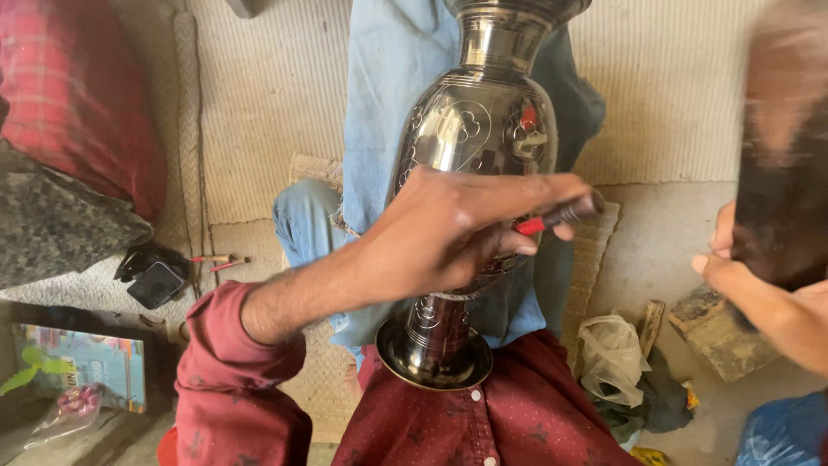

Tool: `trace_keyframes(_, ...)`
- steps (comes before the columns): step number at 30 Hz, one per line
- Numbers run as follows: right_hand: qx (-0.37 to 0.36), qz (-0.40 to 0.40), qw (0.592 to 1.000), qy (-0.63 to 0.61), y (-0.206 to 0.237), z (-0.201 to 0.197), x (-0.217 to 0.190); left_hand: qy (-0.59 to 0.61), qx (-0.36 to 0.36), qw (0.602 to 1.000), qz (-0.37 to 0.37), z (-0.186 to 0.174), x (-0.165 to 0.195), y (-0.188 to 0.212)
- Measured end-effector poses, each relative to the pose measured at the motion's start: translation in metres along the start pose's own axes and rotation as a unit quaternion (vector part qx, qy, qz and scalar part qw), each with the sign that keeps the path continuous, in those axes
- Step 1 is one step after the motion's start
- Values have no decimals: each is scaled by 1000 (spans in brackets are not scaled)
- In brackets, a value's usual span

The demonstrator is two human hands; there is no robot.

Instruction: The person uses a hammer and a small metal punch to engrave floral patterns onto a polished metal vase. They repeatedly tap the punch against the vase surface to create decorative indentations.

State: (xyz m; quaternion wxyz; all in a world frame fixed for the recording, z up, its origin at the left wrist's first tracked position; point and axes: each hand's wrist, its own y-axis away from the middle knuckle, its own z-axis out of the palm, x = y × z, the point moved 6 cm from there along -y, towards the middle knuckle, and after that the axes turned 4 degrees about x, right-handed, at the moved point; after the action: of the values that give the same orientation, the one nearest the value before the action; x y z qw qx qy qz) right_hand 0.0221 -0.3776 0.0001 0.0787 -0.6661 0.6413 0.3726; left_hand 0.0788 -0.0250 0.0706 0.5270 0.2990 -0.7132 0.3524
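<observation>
A tall dark polished metal vase [483,121] with engraved flower patterns lies tilted across my lap, its round foot [434,354] against my maroon shirt. My left hand [457,229] reaches over the vase's body and grips a thin dark tool with a red band [561,214], held against the metal. At the right edge, my right hand [746,276] holds a dark block-shaped striker [785,198] that is blurred by motion and raised away from the vase.
My legs in blue jeans [388,78] stretch out on a woven mat [267,86]. A red cushion [78,95], a phone [155,283], small red-handled tools [220,261] and a colourful book [86,362] lie left. A plastic bag [612,349] and a rough block [711,332] sit right.
</observation>
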Motion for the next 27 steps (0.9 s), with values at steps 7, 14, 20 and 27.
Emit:
trace_keyframes(7, 147, -84, 985, -43, 29, 5, -72, -9, -88, 996, 22, 4, -4, -7)
trace_keyframes(14, 192, -226, 946, 132, 46, 31, -81, 39, -157, 986, 31, 11, -10, -12)
trace_keyframes(20, 270, -71, 943, -180, 77, 46, -43, 39, -211, 973, 84, 14, -9, -15)
trace_keyframes(27, 293, -174, 935, 97, 77, 46, -71, 51, -252, 960, 107, 21, -11, -18)
